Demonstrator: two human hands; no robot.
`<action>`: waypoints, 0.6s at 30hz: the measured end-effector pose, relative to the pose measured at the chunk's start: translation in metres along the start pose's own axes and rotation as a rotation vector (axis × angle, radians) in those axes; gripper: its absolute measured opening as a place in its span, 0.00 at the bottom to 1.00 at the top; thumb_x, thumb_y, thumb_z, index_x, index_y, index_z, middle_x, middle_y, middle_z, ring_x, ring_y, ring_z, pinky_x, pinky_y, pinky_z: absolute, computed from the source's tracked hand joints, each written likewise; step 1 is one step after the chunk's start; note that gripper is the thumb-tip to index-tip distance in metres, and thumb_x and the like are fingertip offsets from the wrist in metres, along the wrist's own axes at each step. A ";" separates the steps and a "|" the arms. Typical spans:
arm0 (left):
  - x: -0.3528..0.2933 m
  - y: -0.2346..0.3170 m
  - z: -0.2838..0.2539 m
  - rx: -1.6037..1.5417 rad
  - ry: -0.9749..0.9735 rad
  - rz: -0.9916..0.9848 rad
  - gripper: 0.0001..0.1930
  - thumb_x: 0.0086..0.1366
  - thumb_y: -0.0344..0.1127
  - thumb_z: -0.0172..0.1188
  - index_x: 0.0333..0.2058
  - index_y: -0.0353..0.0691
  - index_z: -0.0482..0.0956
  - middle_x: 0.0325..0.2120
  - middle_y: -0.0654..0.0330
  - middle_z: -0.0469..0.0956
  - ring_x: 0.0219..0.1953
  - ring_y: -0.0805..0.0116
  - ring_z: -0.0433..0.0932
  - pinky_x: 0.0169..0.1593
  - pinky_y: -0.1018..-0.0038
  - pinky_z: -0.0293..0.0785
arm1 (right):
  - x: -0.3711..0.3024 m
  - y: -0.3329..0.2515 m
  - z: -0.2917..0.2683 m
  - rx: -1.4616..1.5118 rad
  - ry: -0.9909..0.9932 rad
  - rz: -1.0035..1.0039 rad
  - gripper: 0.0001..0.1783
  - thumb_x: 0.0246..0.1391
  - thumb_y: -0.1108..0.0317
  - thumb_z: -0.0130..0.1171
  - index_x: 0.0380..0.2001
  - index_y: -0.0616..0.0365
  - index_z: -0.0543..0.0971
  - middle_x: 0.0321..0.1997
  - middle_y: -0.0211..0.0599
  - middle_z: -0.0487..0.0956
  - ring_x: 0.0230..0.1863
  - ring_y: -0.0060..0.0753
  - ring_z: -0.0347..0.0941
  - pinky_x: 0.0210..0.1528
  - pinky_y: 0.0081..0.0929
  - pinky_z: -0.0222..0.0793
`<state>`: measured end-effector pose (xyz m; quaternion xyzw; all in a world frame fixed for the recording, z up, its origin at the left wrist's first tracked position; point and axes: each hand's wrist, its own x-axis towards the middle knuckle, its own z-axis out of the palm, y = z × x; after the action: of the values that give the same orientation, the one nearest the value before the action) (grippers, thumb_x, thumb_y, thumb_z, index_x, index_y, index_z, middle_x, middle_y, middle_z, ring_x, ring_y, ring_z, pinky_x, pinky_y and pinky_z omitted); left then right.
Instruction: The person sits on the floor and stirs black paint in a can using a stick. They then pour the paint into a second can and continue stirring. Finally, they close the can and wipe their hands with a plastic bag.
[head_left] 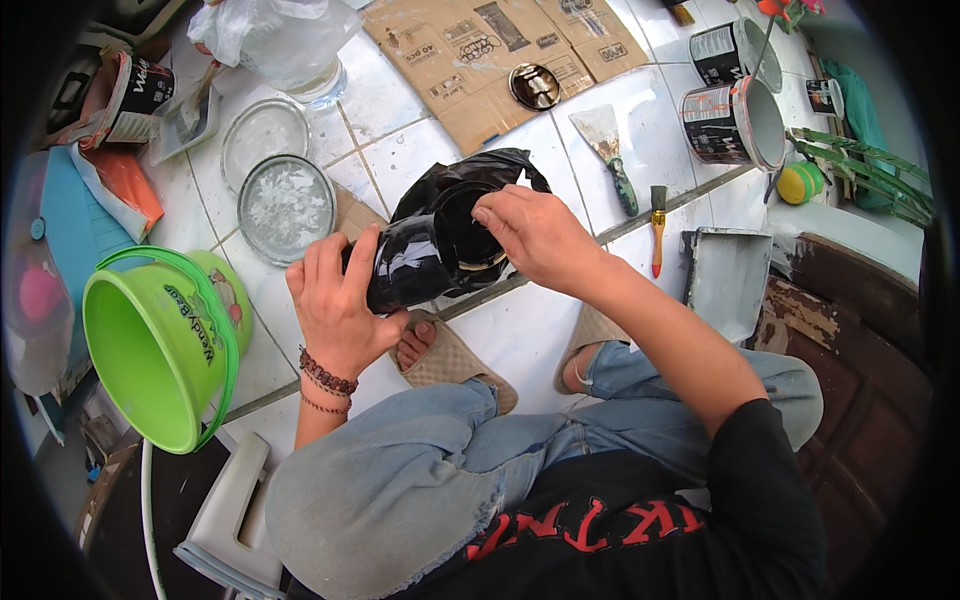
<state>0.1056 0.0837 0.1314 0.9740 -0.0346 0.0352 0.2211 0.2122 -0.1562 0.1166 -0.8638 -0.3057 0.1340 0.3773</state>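
My left hand [335, 295] is wrapped round the side and base of a glossy black can [400, 268]. The can lies tilted on its side, its open mouth facing right, and its inside looks dark. At that mouth my right hand [535, 235] is closed in a pinch by the rim; whatever its fingers hold, if anything, is hidden. A crumpled black plastic bag [425, 190] lies behind and under the can. Beyond it, a round lid [535, 87] smeared with dark shiny liquid rests on flattened cardboard [440, 70].
Right of the can lie a putty knife [608, 160], a paintbrush [658, 230] and a grey paint tray [728, 285]. Paint buckets [730, 120] stand at the far right. On the left are a green bucket [140, 350] and two round lids, the nearer paint-smeared lid [287, 210] among them.
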 end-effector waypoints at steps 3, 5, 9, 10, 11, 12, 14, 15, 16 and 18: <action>0.001 -0.001 0.002 0.043 0.016 0.013 0.42 0.31 0.37 0.68 0.55 0.44 0.77 0.44 0.53 0.73 0.50 0.53 0.73 0.55 0.61 0.60 | 0.002 0.004 -0.001 -0.035 0.087 -0.031 0.05 0.61 0.74 0.58 0.40 0.62 0.78 0.33 0.44 0.78 0.33 0.51 0.76 0.36 0.40 0.74; 0.002 0.001 0.002 0.082 0.036 0.025 0.42 0.31 0.38 0.69 0.55 0.45 0.77 0.45 0.52 0.73 0.51 0.53 0.73 0.55 0.61 0.59 | -0.001 0.005 -0.002 -0.078 0.072 -0.031 0.05 0.61 0.74 0.58 0.40 0.62 0.78 0.33 0.45 0.78 0.33 0.51 0.76 0.35 0.40 0.74; 0.003 0.003 0.004 0.125 0.035 0.034 0.42 0.32 0.38 0.69 0.56 0.45 0.76 0.47 0.52 0.72 0.53 0.53 0.72 0.56 0.61 0.58 | -0.006 0.002 -0.002 0.021 0.048 -0.025 0.06 0.61 0.75 0.59 0.40 0.63 0.78 0.32 0.44 0.78 0.32 0.51 0.76 0.35 0.40 0.74; 0.003 0.005 0.003 0.136 0.025 0.036 0.43 0.32 0.38 0.69 0.56 0.46 0.76 0.47 0.52 0.72 0.53 0.53 0.72 0.56 0.61 0.58 | -0.005 0.003 -0.001 0.073 0.093 -0.035 0.06 0.60 0.75 0.59 0.40 0.63 0.78 0.32 0.44 0.78 0.32 0.51 0.76 0.34 0.40 0.74; 0.003 0.005 0.001 0.154 0.014 0.034 0.43 0.33 0.38 0.69 0.57 0.46 0.76 0.47 0.52 0.72 0.53 0.52 0.72 0.57 0.60 0.58 | -0.004 0.005 0.000 0.063 0.160 -0.049 0.06 0.60 0.75 0.59 0.40 0.63 0.78 0.32 0.44 0.78 0.32 0.50 0.76 0.34 0.40 0.74; 0.003 0.005 0.001 0.155 0.008 0.033 0.43 0.33 0.38 0.69 0.57 0.46 0.76 0.47 0.52 0.72 0.53 0.52 0.72 0.57 0.60 0.58 | -0.006 0.005 -0.001 0.013 0.101 -0.037 0.06 0.60 0.75 0.59 0.40 0.63 0.78 0.32 0.44 0.78 0.32 0.50 0.76 0.35 0.40 0.74; 0.005 0.005 0.002 0.151 -0.003 0.037 0.43 0.33 0.37 0.69 0.57 0.47 0.76 0.48 0.52 0.72 0.53 0.52 0.72 0.57 0.60 0.58 | -0.011 0.001 -0.006 -0.091 -0.016 -0.011 0.06 0.59 0.75 0.59 0.40 0.63 0.78 0.33 0.44 0.78 0.33 0.50 0.76 0.35 0.40 0.74; 0.006 0.005 0.001 0.165 0.010 0.051 0.42 0.33 0.38 0.68 0.57 0.47 0.77 0.47 0.53 0.72 0.53 0.53 0.71 0.56 0.61 0.57 | -0.011 0.000 -0.005 -0.040 -0.026 -0.017 0.07 0.59 0.75 0.59 0.40 0.63 0.78 0.33 0.44 0.78 0.33 0.50 0.76 0.35 0.39 0.74; 0.007 0.005 0.000 0.179 0.024 0.064 0.41 0.34 0.38 0.68 0.56 0.47 0.77 0.46 0.54 0.72 0.52 0.55 0.71 0.54 0.62 0.57 | -0.009 -0.001 -0.002 0.010 -0.035 -0.023 0.07 0.59 0.76 0.59 0.40 0.63 0.78 0.33 0.44 0.78 0.33 0.50 0.77 0.35 0.39 0.75; 0.008 0.007 -0.001 0.191 0.033 0.077 0.40 0.34 0.39 0.67 0.55 0.46 0.78 0.46 0.55 0.72 0.51 0.57 0.71 0.53 0.63 0.56 | -0.008 0.001 -0.002 0.012 0.015 -0.033 0.07 0.58 0.76 0.60 0.40 0.63 0.78 0.34 0.44 0.78 0.34 0.50 0.77 0.36 0.39 0.75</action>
<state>0.1131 0.0776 0.1358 0.9879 -0.0649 0.0630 0.1263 0.2076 -0.1628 0.1167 -0.8575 -0.3163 0.1231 0.3868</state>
